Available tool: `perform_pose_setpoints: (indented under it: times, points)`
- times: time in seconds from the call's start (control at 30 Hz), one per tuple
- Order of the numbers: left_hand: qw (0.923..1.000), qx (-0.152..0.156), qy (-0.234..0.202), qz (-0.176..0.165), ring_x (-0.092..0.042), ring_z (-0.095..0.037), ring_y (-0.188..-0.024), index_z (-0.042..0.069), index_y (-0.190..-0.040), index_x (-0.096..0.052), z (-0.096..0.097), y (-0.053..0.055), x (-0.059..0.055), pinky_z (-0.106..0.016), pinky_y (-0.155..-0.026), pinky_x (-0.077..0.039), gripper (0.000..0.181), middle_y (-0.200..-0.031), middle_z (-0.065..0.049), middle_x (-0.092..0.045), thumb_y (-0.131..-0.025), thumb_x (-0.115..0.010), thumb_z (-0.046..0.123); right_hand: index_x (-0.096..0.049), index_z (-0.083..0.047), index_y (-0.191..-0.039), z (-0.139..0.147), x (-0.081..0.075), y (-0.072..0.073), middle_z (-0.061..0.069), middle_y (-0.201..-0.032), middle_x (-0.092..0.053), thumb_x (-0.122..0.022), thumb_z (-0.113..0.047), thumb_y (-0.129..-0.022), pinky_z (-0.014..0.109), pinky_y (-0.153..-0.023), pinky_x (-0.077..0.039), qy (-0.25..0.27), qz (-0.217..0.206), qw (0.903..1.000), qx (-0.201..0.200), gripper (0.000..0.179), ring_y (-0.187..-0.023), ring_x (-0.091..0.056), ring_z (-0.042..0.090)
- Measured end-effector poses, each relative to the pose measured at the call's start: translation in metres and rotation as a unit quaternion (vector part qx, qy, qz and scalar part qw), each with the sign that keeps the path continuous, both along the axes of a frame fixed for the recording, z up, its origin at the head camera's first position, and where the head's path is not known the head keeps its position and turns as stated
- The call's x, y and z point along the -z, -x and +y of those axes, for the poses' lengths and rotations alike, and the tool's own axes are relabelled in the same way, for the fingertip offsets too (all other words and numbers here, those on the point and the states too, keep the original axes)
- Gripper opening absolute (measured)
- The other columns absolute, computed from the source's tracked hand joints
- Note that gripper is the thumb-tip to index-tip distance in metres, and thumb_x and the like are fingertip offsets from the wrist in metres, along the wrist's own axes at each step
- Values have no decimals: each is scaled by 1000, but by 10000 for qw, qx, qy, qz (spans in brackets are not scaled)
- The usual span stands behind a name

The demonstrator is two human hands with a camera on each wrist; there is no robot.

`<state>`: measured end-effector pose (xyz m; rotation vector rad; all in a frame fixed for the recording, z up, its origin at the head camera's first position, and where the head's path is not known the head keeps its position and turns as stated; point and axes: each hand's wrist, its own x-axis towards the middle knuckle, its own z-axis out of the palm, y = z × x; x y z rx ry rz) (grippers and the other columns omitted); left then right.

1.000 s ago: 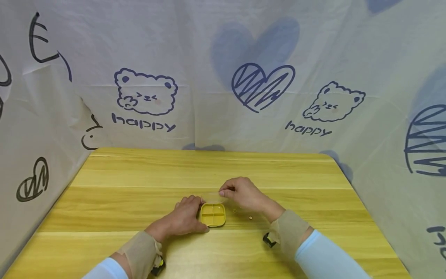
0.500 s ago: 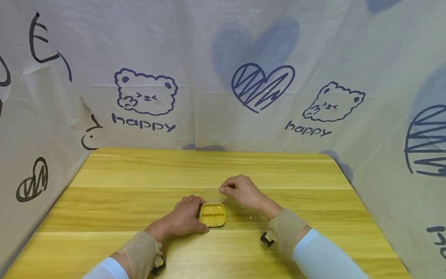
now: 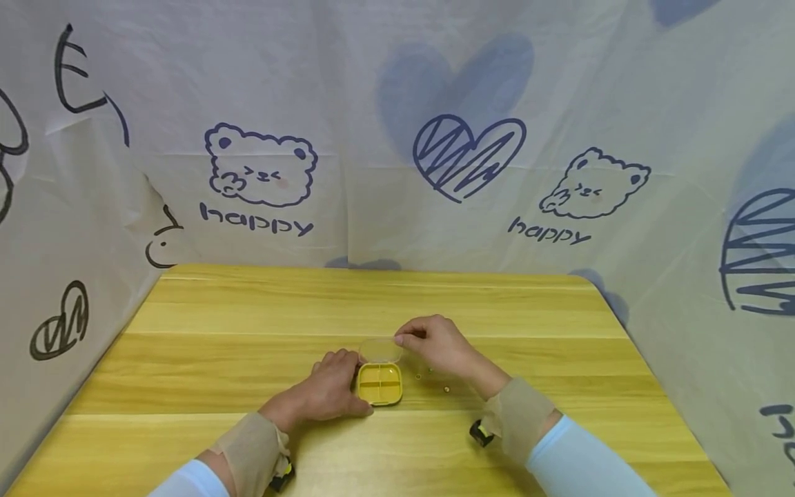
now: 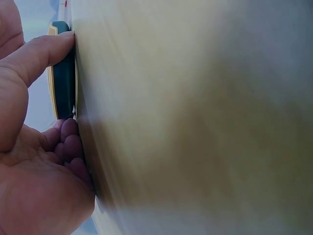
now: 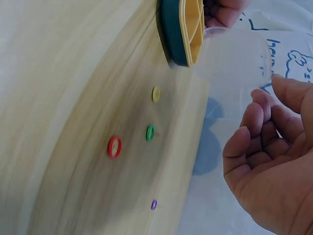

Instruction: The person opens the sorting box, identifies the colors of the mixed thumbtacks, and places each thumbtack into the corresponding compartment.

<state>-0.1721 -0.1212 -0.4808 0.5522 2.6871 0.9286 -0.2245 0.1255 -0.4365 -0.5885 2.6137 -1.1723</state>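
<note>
A small yellow box (image 3: 390,394) with a divided inside sits on the table, its outer shell dark green in the wrist views. Its clear lid (image 3: 379,351) stands raised at the far side. My left hand (image 3: 326,390) holds the box from the left, thumb at the near edge and fingers curled along the other side. At the lid's right corner, my right hand (image 3: 437,343) pinches the rim between thumb and fingertips. Several small rings lie right of the box: yellow (image 5: 156,94), green (image 5: 150,132), red (image 5: 114,147) and purple (image 5: 154,204) ones.
The wooden table (image 3: 248,304) has rounded far corners. A white cloth (image 3: 373,207) printed with hearts and bears hangs behind it and along both sides. Black wrist cameras (image 3: 481,433) sit under the forearms.
The clear lid showed as a narrower strip one second ago and now stands wider in view. My right hand rose slightly, then shifted a little right and down. The left hand stays put.
</note>
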Motion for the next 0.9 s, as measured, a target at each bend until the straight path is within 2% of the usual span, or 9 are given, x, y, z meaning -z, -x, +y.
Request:
perform_pose_setpoints:
  times: [0.17,0.47,0.57,0.7,0.9]
  points:
    - [10000,-24,10,26,-50,-26,-109,5,-127,-60,0,0,0,-50,-97,-37,70,-118,-6,-61,-73,-93,35,-78,-8,-117,16,3,0,1,-110,-77,-65,-24,-106,36,-81,-55,128,232,9992,303,24,-92,-66,12]
    - [10000,18,-17,7,-49,-25,-109,5,-128,-60,-1,0,2,-50,-97,-36,69,-118,-5,-61,-74,-93,35,-78,-6,-110,46,16,-8,1,-101,-76,-67,-17,-104,31,-72,-50,-135,517,9963,677,17,-78,-58,13]
    - [10000,11,-10,-25,-49,-26,-109,5,-128,-60,0,-1,1,-51,-98,-36,70,-118,-5,-60,-74,-92,35,-79,-8,-106,52,21,-13,-1,-97,-75,-69,-15,-103,29,-71,-50,-369,678,9948,659,13,-77,-58,10]
    - [10000,-10,-19,-51,-49,-26,-110,5,-129,-60,1,-1,0,-51,-99,-36,71,-119,-5,-61,-74,-92,34,-79,-12,-98,55,25,-20,-4,-93,-72,-72,-13,-100,27,-70,-51,-768,1093,9899,482,7,-77,-59,6]
    - [10000,-21,4,-33,-50,-27,-112,4,-129,-59,1,-1,1,-51,-100,-36,72,-120,-6,-61,-73,-93,35,-79,-13,-96,44,27,-28,-6,-88,-69,-74,-14,-98,29,-73,-53,-1452,1762,9736,-56,6,-78,-59,6]
